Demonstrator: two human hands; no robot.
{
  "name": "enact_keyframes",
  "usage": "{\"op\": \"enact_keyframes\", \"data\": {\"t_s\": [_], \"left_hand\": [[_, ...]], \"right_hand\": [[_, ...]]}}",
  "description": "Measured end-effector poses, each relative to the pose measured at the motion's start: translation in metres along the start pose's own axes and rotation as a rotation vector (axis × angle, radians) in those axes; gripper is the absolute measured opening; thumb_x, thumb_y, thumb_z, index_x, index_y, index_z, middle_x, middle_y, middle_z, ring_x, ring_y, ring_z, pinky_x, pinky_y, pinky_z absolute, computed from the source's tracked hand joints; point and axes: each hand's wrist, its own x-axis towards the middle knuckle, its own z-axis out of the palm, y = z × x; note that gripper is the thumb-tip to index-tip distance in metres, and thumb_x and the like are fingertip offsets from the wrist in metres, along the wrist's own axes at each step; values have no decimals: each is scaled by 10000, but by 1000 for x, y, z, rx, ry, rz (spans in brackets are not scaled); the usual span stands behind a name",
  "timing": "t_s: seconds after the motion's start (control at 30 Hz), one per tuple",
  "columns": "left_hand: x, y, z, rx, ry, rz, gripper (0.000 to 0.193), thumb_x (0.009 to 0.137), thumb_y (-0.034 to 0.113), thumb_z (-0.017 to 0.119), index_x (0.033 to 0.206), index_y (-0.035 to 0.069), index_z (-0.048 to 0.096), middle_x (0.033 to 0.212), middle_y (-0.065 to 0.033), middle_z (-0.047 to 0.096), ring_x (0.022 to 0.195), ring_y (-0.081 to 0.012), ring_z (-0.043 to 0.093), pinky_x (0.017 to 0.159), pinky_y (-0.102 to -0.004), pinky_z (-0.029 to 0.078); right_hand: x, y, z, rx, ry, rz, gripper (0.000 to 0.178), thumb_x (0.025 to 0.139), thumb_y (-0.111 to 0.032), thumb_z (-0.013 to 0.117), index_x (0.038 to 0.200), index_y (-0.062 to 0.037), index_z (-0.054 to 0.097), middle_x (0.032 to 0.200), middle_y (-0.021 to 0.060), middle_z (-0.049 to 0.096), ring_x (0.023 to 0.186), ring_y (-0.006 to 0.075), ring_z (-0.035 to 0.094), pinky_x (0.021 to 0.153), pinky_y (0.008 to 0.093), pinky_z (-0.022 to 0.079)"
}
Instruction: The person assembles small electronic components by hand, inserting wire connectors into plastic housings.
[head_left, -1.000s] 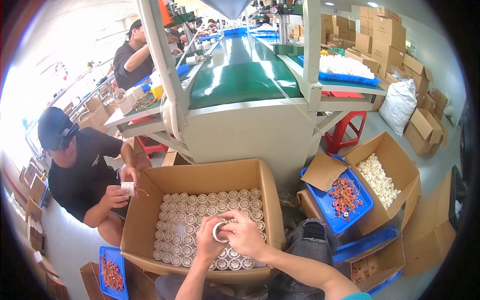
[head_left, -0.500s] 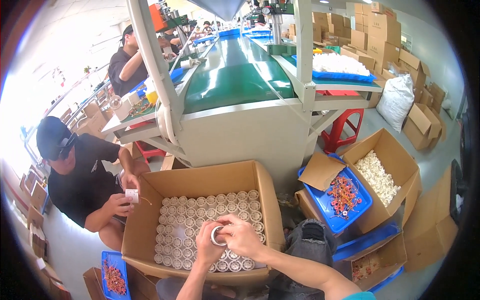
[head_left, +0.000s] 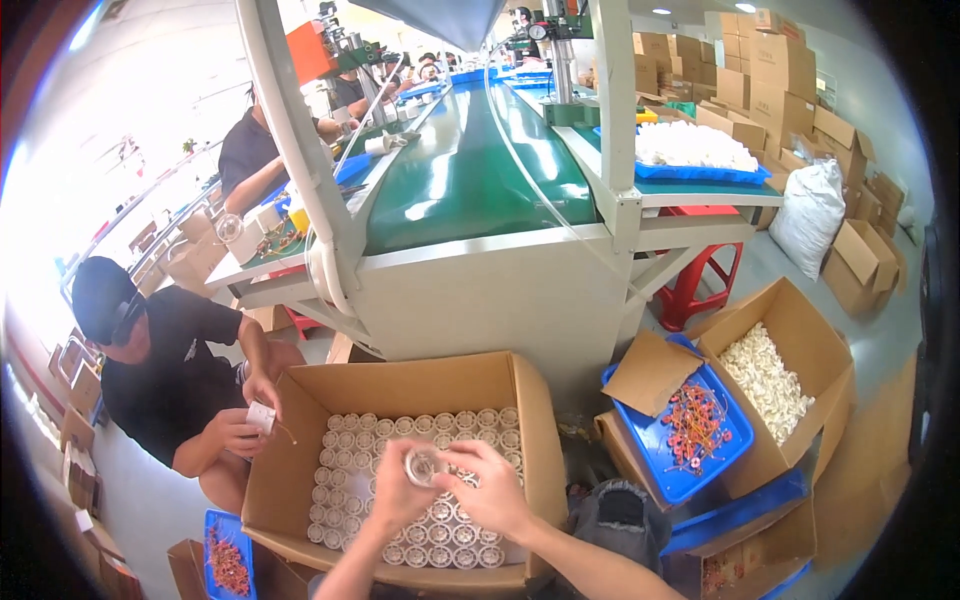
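Got my left hand (head_left: 398, 488) and right hand (head_left: 492, 486) both curled closed round one whitish round part (head_left: 425, 465). It's over a cardboard box (head_left: 534, 410) with rows of white pieces (head_left: 464, 557)

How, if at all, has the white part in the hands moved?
Yes: since earlier, the white part has shifted slightly toward the carton's far wall.

We see bright light, burnt to white beyond the left edge of the conveyor belt (head_left: 480, 205), glare streaking toward its near edge, our left hand (head_left: 398, 490) and right hand (head_left: 492, 490) slightly blurred, straight lines bowing toward a black rim
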Motion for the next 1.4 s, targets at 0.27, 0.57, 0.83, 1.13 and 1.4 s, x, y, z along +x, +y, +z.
{"op": "enact_keyframes", "data": {"t_s": [0.27,0.57,0.83,1.13,1.4], "left_hand": [[264,8,2,-5,365,211,644,744,186,845,1280,25,527,1054,-117,627,944,-216,627,829,-347,516],[413,-71,7,478,463,159,696,805,355,799,1321,-41,550,1252,-238,599,1113,-359,607,962,-408,483],[389,-61,18,575,536,340,709,822,290,777,1370,-40,471,1383,-246,479,1267,-424,441,1084,-490,343],[77,-89,90,298,-36,260,451,773,65,714,1187,49,535,1204,-190,545,1118,-406,522,948,-501,411],[-62,-126,162,262,-957,102,492,768,261,697,1174,17,562,1158,-175,551,1090,-349,551,918,-473,440]], "right_hand": [[6,22,0,238,155,154,297,880,-183,703,1162,-88,702,1127,110,645,967,232,656,791,339,537],[11,33,1,278,-7,278,313,900,-146,659,1193,-35,656,1140,158,611,901,266,658,800,343,539],[35,52,5,213,-15,266,332,895,-192,678,1208,-80,669,1159,123,624,926,246,642,795,349,543],[57,44,-23,498,347,269,303,913,13,627,1216,20,632,1107,103,638,937,118,611,711,252,554],[55,48,-29,515,343,332,330,930,-15,605,1258,25,600,1081,98,649,936,135,620,702,272,556]]}}
